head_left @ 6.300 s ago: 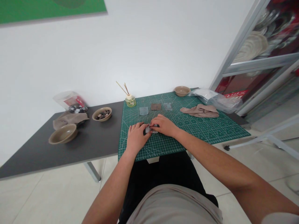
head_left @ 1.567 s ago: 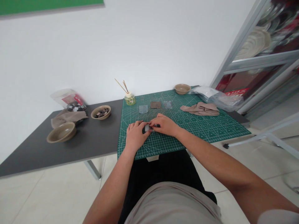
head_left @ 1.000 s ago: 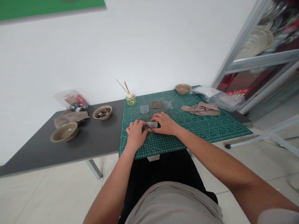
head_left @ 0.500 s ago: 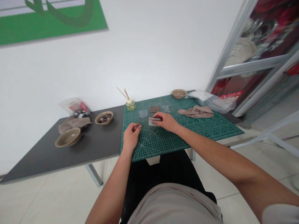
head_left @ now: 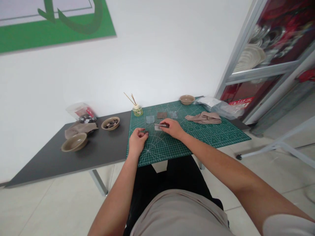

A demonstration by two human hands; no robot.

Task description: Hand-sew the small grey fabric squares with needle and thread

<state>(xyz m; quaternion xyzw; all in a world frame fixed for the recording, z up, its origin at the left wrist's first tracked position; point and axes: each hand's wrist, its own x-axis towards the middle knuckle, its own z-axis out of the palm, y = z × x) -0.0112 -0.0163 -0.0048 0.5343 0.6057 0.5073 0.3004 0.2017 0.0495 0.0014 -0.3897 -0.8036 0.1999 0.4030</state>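
My right hand pinches a small grey strip flat against the green mat, just past the mat's middle. My left hand rests at 8 o'clock from it, fingers curled around a tiny dark piece at the fingertips; too small to tell what it is.

At 12 o'clock from the strip lie three small squares, touching nothing, with a reed diffuser at 11 o'clock on the mat's corner. At 2 o'clock sit a tan cloth, a bowl and a clear bag.

Out at 9 o'clock, on the bare grey table, stand a bowl of chips, an empty bowl, another cloth and a jar; its contents are blurred.

The mat's near edge overhangs the table front above my lap. The open mat at 4 o'clock gives room.
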